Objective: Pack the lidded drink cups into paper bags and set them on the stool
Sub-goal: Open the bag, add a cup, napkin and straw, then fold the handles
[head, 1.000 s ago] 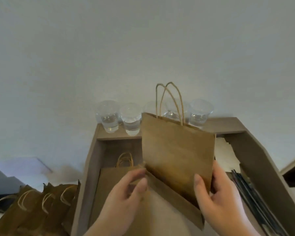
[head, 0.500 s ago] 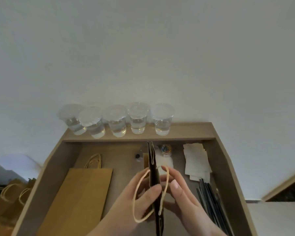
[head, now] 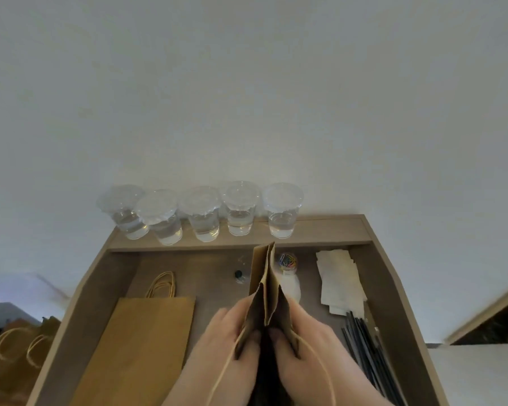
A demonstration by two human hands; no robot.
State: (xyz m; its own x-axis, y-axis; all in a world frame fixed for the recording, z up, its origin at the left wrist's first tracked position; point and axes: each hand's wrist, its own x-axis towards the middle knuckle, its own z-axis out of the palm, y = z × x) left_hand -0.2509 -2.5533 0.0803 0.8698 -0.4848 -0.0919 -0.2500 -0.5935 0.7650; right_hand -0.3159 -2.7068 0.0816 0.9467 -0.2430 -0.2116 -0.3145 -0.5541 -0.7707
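Note:
Several clear lidded cups (head: 203,213) with water stand in a row on the back ledge of a wooden desk (head: 329,230). A brown paper bag (head: 265,288) is upright in front of me, seen from its mouth side. My left hand (head: 217,347) grips its left wall and my right hand (head: 308,350) grips its right wall, fingers hooked over the rim, with a dark gap between the walls. The bag's twine handles hang over my hands. A flat folded bag (head: 141,347) with handles lies on the desk to the left.
White napkins (head: 339,279) and black straws (head: 364,353) lie at the right of the desk. A small jar of coloured clips (head: 288,261) and a small dark object (head: 238,273) sit behind the bag. More brown bags (head: 15,353) stand low at the far left.
The bag was held broadside a second ago, then turned edge-on and pressed flat. Now both hands have pulled its walls apart at the mouth. The view shifted right and down.

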